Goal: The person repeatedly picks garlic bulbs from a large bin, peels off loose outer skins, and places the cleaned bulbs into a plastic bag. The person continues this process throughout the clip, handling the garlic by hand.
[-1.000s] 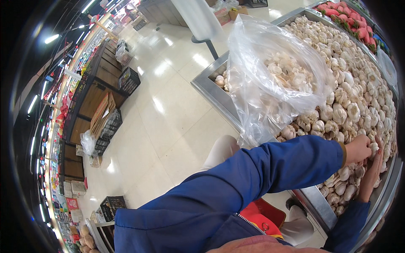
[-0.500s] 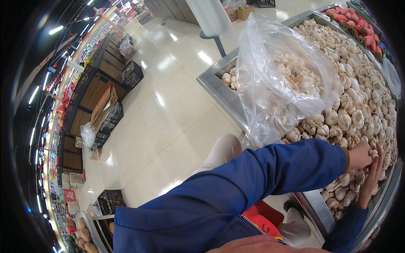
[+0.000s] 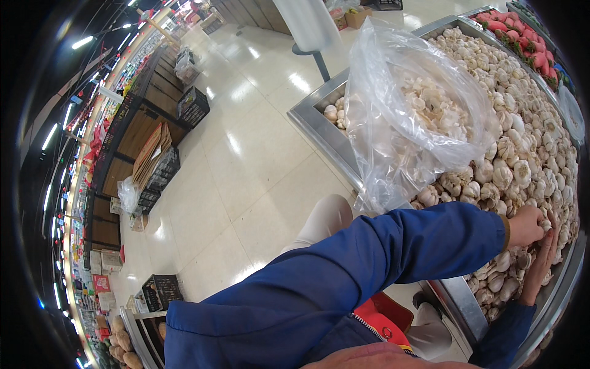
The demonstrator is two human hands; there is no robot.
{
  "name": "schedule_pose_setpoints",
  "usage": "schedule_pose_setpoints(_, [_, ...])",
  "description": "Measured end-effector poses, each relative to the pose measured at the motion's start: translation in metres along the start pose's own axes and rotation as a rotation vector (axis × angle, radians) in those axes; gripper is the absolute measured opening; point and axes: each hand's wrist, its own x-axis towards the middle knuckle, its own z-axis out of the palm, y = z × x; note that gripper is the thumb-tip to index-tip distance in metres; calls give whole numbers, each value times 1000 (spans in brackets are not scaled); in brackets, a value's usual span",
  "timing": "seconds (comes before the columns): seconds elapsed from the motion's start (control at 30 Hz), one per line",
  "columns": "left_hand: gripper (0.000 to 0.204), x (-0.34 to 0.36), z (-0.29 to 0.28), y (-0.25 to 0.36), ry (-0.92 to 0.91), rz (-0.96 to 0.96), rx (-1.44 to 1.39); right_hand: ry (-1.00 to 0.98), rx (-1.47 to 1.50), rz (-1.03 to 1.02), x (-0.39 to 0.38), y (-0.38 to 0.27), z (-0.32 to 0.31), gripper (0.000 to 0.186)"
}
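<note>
My left hand [image 3: 526, 226] reaches across from a blue sleeve, its fingers closed at a pale garlic bulb [image 3: 546, 226]. My right hand [image 3: 541, 263] comes up from the lower right, with its long fingers against the same bulb, so both hands hold it between them. They are low over a heap of loose garlic bulbs [image 3: 504, 147] in a metal-edged display bin [image 3: 316, 126]. Part of the held bulb is hidden by the fingers. On the heap's left side lies a large clear plastic bag [image 3: 381, 123], its mouth spread wide, with papery garlic skins [image 3: 436, 107] inside.
Pink-red root vegetables [image 3: 516, 34] lie beyond the garlic at the far right. A thin plastic bag [image 3: 571, 114] hangs at the bin's right edge. Across the tiled floor [image 3: 246, 166] stand black crates [image 3: 193, 107], flattened cardboard [image 3: 152, 154] and wooden shelving. Another black crate [image 3: 161, 292] is at lower left.
The right hand's fingers have drawn in slightly around the garlic bulb. The left hand, the plastic bag and the heap look almost the same.
</note>
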Motion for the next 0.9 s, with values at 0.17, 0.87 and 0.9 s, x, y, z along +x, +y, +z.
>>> schedule_pose_setpoints(0.17, [13,2,0,5,19,-42,-5,73,27,12,-3,4,2,49])
schedule_pose_setpoints(0.87, [10,10,3,-8,2,18,-40,32,-96,4,1,17,-10,47])
schedule_pose_setpoints(0.9, [10,8,3,-5,-18,-5,-27,61,-93,9,1,20,-12,47])
